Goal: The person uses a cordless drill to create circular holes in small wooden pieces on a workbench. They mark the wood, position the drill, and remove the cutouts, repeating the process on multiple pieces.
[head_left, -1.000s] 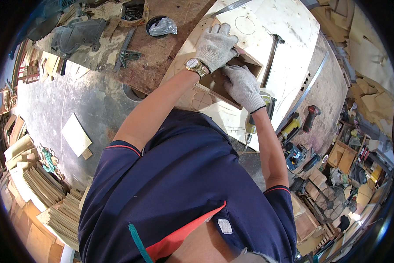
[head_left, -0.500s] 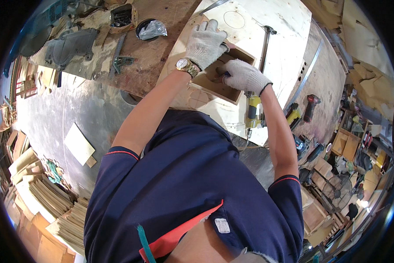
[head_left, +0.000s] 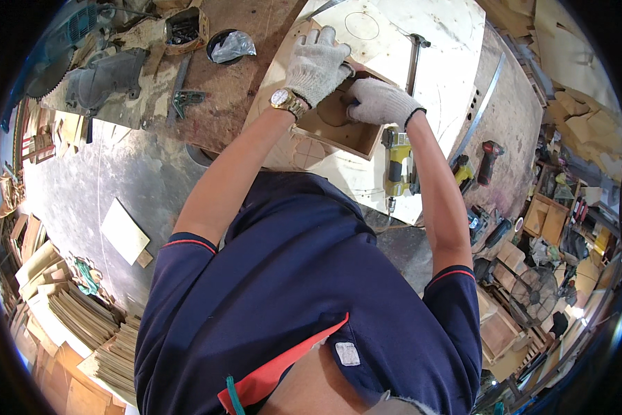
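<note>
An open wooden box (head_left: 328, 140) sits at an angle on a pale plywood sheet on the bench. My left hand (head_left: 318, 66), in a white knitted glove with a gold watch at the wrist, rests over the box's far left side. Its fingers stretch apart past the edge. My right hand (head_left: 381, 102), gloved too, dips into the box from the right. Its fingers are curled together, and whatever they hold is hidden. A flat brown patch shows on the box floor below the fingertips.
A hammer (head_left: 413, 66) lies right of the box, and a yellow-green power drill (head_left: 398, 162) is nearer my right forearm. Farther right is a red-and-black drill (head_left: 489, 162). At far left stands a saw blade (head_left: 49, 75); a metal square (head_left: 181, 97) lies on the brown bench.
The whole scene has shifted slightly left and up in view. My right hand's fingers have moved a little within the box; my left hand stays at the same side.
</note>
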Tool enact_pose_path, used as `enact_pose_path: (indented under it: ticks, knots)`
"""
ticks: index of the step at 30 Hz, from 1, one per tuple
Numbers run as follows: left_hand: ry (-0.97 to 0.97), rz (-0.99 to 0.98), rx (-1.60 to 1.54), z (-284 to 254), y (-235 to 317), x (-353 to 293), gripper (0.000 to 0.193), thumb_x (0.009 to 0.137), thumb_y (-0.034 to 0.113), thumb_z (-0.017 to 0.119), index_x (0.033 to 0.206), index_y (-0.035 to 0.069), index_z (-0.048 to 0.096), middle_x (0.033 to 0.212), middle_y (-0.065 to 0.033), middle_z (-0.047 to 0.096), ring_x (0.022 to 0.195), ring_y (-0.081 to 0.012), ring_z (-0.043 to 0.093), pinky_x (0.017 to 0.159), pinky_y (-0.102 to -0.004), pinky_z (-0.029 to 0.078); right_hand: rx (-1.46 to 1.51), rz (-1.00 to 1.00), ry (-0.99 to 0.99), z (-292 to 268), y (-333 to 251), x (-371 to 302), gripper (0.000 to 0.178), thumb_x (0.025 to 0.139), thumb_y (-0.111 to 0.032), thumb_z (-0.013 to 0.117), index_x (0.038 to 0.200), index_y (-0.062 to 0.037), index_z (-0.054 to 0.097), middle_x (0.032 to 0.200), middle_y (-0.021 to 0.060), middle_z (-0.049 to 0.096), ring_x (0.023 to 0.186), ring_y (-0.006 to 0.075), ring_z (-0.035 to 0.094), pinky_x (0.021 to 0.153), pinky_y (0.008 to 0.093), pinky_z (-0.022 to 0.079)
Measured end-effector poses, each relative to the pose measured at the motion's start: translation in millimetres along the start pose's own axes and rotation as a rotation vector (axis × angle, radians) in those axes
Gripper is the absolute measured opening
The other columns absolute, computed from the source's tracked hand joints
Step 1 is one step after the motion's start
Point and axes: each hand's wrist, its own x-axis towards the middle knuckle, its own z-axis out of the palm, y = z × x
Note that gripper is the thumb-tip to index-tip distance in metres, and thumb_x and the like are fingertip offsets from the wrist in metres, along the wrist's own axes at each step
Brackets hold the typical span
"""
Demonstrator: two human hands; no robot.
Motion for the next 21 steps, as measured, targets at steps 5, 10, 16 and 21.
enact_pose_path:
  ticks: [5,10,16,21]
  knots:
    - [0.036,-0.009,0.020,7,-2,-1,0.025,0.079,0.033,0.079,0.098,0.016,0.076,0.114,-0.0122,0.064,0.113,-0.0306,0.062,0.095,-0.0471,0.050,-0.094,0.121,0.071,-6,-2,3,0.038,0.087,-0.028,0.061,0.107,0.0010,0.075,0.108,0.0223,0.075,0.102,0.0373,0.072,0.092,0.0457,0.058]
    - [0.001,-0.027,0.007,8,0,0,0.030,0.081,0.034,0.080,0.105,0.016,0.075,0.116,-0.0125,0.063,0.115,-0.0320,0.061,0.100,-0.0463,0.049,-0.132,0.141,0.087,-4,-2,5,0.037,0.085,-0.027,0.063,0.106,0.0005,0.075,0.108,0.0224,0.075,0.103,0.0376,0.072,0.092,0.0465,0.058]
    - [0.019,0.003,0.059,15,-5,1,0.029,0.082,0.038,0.079,0.103,0.017,0.076,0.117,-0.0120,0.064,0.116,-0.0310,0.061,0.095,-0.0471,0.050,-0.185,0.129,0.212,1,-3,8,0.033,0.082,-0.023,0.063,0.104,-0.0021,0.076,0.108,0.0217,0.075,0.102,0.0391,0.072,0.091,0.0483,0.058]
    - [0.022,-0.004,0.035,15,-4,0,0.028,0.083,0.038,0.078,0.102,0.017,0.076,0.116,-0.0118,0.063,0.116,-0.0308,0.061,0.096,-0.0472,0.050,-0.224,0.077,0.340,5,-14,-1,0.026,0.081,-0.017,0.065,0.100,-0.0029,0.076,0.102,0.0207,0.075,0.100,0.0389,0.073,0.088,0.0484,0.059]
